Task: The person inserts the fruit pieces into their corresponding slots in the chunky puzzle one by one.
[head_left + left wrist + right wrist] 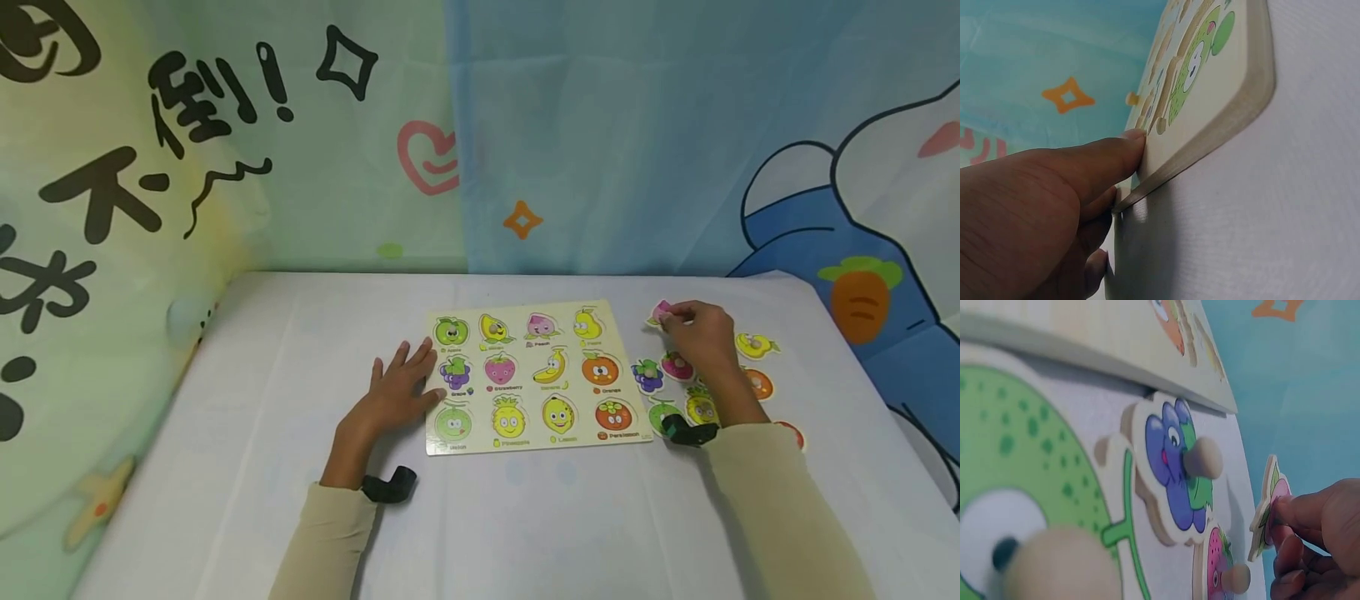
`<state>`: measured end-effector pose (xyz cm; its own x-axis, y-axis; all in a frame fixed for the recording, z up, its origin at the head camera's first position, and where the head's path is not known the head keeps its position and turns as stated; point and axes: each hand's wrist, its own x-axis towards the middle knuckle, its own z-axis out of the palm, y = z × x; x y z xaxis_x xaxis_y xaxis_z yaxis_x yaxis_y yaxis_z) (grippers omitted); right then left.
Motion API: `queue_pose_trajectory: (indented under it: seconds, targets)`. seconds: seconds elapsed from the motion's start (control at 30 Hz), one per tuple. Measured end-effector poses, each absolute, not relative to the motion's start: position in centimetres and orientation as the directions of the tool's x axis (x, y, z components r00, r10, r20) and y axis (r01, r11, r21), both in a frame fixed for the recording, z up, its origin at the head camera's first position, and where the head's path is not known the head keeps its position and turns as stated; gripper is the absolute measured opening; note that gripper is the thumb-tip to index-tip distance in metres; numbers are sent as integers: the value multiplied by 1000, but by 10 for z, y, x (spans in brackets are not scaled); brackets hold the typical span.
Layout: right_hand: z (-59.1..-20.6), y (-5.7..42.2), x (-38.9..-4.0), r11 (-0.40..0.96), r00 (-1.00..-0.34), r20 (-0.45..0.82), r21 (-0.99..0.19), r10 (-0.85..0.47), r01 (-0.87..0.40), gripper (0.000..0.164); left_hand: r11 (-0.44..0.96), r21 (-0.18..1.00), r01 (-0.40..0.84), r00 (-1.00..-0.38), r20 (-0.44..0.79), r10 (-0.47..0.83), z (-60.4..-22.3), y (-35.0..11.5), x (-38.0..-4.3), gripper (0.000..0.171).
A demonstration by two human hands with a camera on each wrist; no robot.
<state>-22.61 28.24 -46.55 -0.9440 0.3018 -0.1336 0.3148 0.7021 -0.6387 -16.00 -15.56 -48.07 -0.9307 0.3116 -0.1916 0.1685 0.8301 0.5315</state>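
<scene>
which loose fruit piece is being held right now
The pink peach, pinched by the right hand; the other loose pieces, such as the grape and strawberry, lie on the table.

Your left grip (1041, 212) rests its thumb on the wooden board (1219, 109), near a green fruit picture (1192, 72); white table (1297, 187) shows beside it.

white-clothed table (525, 533) | fruit board (482, 408), flat | to its right: grape piece (647, 377), strawberry piece (677, 367), orange piece (760, 384), more loose pieces (756, 346)
</scene>
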Motion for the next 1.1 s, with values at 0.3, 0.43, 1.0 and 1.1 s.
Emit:
queue_pose_trajectory:
  seconds: [0.3, 0.43, 1.0, 1.1]
  targets:
    - [-465, 275, -226, 664, -948, -161, -681, 276, 309, 45, 834, 529, 160, -931, -199, 305, -481, -157, -160, 71]
    - [-476, 278, -231, 692, -959, -130, -669, 250, 271, 50, 832, 531, 160, -930, -201, 308, -482, -157, -160, 70]
    - [-532, 270, -261, 669, -989, 70, -742, 132, 37, 71, 831, 534, 158, -928, -207, 310, -483, -158, -161, 71]
    - [-531, 263, -261, 671, -990, 107, -741, 97, -14, 66, 826, 540, 162, -928, -201, 314, -483, -158, -161, 71]
